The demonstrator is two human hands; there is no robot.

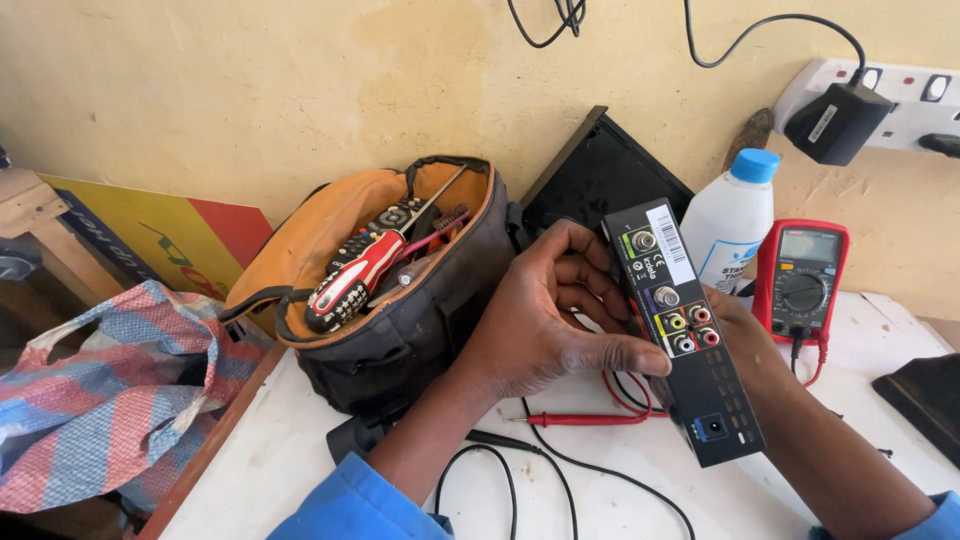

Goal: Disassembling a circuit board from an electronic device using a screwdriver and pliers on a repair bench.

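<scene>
My left hand (545,315) grips a black set-top box (690,350) from its left side, thumb pressed near the coloured sockets on its back panel. The box is held upright on its edge above the white table (300,450), back panel facing me. My right hand (745,335) holds the box from behind on the right, and is mostly hidden by it. Both sleeves are blue.
An open tool bag (400,300) with remote controls and screwdrivers stands left of the box. A red multimeter (802,278) with red and black leads, a white bottle (730,220) and a black panel (600,175) stand behind. A wall socket strip (900,95) holds a black adapter. A striped bag (100,390) lies far left.
</scene>
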